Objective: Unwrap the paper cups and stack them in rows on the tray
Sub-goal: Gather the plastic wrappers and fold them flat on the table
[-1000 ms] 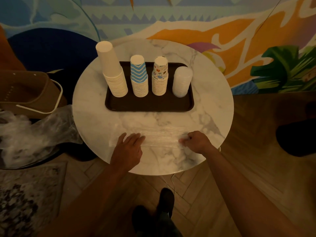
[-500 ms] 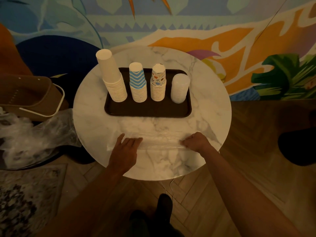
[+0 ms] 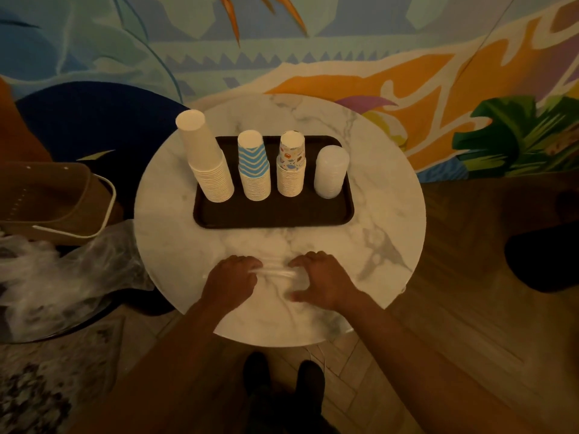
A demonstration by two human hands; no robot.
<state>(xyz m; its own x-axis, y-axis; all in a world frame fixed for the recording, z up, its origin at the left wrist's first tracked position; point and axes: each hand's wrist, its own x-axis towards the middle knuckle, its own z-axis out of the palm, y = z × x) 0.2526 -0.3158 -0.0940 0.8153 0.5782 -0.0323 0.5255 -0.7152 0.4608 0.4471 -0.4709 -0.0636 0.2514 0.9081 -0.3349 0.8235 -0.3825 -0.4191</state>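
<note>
Plastic wrap [image 3: 275,273], flat before, we now clutch bunched at lower centre in left hand [image 3: 233,280] and right hand [image 3: 324,281]; stacking seems finished.

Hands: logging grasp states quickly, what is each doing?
Left hand: grips the crumpled clear plastic wrapper.
Right hand: grips the same wrapper.
</note>
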